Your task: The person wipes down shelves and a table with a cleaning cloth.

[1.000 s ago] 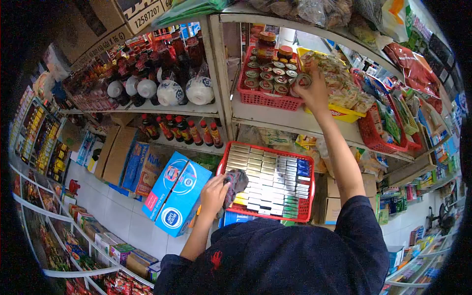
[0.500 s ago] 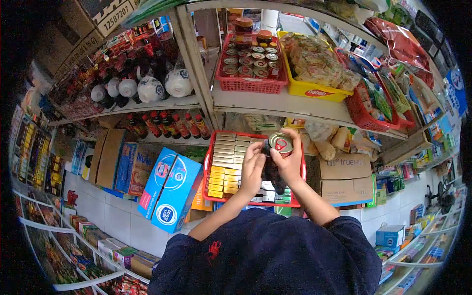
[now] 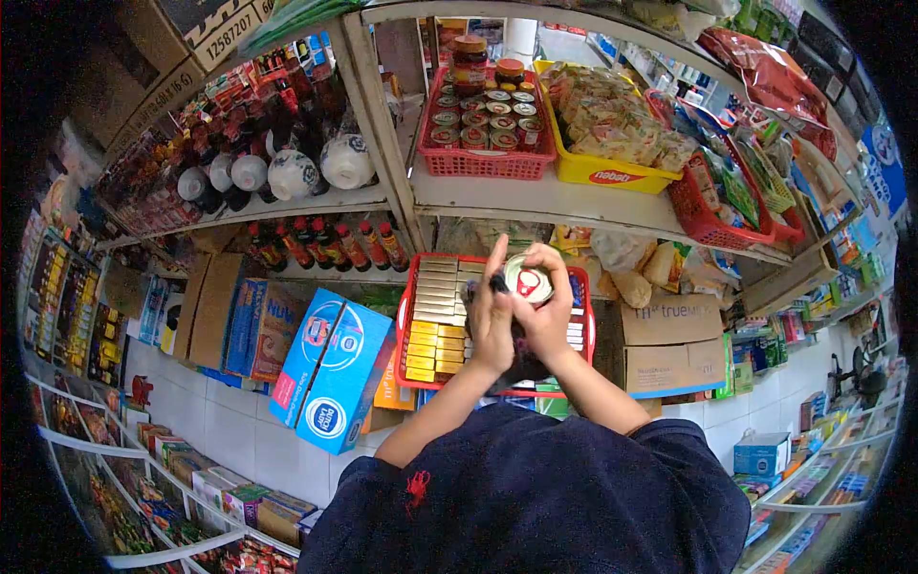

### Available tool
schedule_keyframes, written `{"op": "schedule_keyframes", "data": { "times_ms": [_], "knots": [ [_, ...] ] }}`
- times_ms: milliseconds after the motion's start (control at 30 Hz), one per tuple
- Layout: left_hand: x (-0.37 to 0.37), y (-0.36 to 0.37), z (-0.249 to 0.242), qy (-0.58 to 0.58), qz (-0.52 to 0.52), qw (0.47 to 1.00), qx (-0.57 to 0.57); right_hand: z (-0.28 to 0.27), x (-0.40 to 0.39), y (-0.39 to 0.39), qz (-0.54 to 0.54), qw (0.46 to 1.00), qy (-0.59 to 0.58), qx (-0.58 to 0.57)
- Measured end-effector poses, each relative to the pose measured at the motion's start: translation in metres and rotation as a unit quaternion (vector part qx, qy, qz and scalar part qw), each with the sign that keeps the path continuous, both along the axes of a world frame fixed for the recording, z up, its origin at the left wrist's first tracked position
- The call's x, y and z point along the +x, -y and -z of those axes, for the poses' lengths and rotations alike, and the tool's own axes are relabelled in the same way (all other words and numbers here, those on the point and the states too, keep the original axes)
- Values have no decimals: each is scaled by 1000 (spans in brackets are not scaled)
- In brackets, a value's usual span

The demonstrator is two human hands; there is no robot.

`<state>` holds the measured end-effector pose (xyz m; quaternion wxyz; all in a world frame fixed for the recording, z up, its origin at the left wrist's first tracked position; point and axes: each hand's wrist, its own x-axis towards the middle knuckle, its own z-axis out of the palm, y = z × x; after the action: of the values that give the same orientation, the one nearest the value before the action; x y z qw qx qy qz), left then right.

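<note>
My right hand [image 3: 547,311] is wrapped round a metal can [image 3: 528,281], whose pull-tab top with a red tab faces up. Beside it, my left hand [image 3: 490,320] has its fingers stretched upward along the can's left side, with something dark by the fingertips. A dark cloth-like item hangs below the hands, partly hidden; which hand holds it is unclear. Both hands are over a red basket [image 3: 404,330] of small gold, yellow and white boxes.
On the shelf above stand a red basket of cans and jars [image 3: 488,165] and a yellow bin of packets [image 3: 612,178]. A blue carton [image 3: 335,368] is at the left, a brown carton [image 3: 672,349] at the right. Bowls [image 3: 293,174] line the left shelf.
My right hand and the can have shifted slightly left. My left hand has turned more upright, its fingers now straighter beside the can. The dark item has moved left.
</note>
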<state>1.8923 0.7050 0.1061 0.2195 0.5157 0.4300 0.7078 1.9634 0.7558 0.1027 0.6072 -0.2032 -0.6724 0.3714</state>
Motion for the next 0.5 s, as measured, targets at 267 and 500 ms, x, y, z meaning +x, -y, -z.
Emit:
{"op": "schedule_keyframes", "data": {
  "times_ms": [267, 500],
  "knots": [
    [7, -2, 12, 65, -117, 990, -44, -5, 2, -3, 15, 999, 18, 48],
    [1, -14, 25, 77, -91, 993, -3, -13, 7, 5, -26, 997, 43, 57]
  ]
}}
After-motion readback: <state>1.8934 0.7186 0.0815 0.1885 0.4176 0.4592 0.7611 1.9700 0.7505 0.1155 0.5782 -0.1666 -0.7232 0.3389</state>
